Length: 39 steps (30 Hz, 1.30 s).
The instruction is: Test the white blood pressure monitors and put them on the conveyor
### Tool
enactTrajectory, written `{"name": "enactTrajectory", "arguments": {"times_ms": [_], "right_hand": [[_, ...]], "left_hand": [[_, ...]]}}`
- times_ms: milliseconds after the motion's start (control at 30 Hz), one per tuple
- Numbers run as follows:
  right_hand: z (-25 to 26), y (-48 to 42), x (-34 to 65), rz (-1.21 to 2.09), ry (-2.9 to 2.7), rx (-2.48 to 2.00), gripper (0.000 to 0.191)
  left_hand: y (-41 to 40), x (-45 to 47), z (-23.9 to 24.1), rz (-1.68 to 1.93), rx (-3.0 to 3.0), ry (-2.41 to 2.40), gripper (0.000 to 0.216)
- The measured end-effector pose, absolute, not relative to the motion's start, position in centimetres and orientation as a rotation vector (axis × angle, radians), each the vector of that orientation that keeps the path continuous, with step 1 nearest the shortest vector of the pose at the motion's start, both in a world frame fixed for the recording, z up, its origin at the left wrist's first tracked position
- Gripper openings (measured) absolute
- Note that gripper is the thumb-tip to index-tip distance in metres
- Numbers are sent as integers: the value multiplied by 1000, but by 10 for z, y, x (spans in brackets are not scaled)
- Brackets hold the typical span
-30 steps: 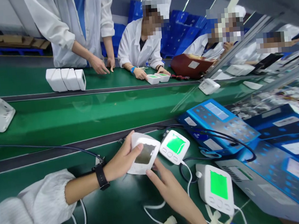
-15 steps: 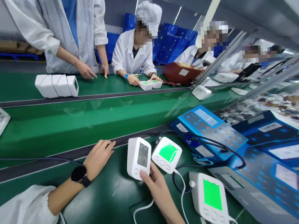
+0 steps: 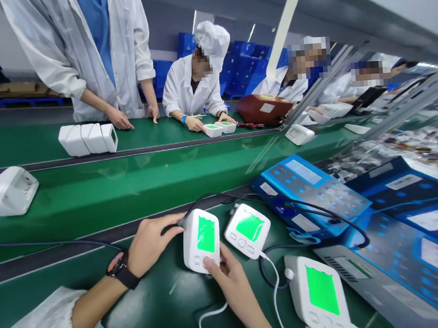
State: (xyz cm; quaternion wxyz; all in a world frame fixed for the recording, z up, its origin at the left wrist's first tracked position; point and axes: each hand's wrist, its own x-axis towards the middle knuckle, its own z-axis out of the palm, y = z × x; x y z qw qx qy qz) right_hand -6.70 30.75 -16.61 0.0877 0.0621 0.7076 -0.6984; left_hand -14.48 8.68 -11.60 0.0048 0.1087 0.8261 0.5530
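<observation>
My right hand grips a white blood pressure monitor by its lower right, thumb on the front buttons. Its screen glows green. At the monitor's upper left side, my left hand pinches the plug end of a black cable; the fingers partly hide where plug and monitor meet. A second monitor with a lit green screen lies just to the right, a white lead running from it. Farther right stands a third lit monitor with a white fitting in its side.
Blue test instruments crowd the right side. Beyond my bench runs a green conveyor carrying a white housing at left. Across it, co-workers in white coats work near a row of white units. A metal post slants at right.
The held monitor's screen has gone from dark to lit green. My left hand has moved right to the monitor's side with the black cable's end. The white housing at left has shifted right in view.
</observation>
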Motion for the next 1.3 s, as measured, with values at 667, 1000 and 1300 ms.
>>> {"name": "enactTrajectory", "arguments": {"times_ms": [667, 1000, 1300], "right_hand": [[-164, 303, -64, -1995, 2244, 170, 58], [-165, 295, -58, -1577, 2606, 258, 71], [-178, 318, -63, -1430, 2914, 266, 74]], "left_hand": [[72, -142, -144, 1120, 951, 2864, 50], [80, -130, -161, 1300, 828, 2848, 47], [108, -125, -165, 1338, 671, 2821, 53]]}}
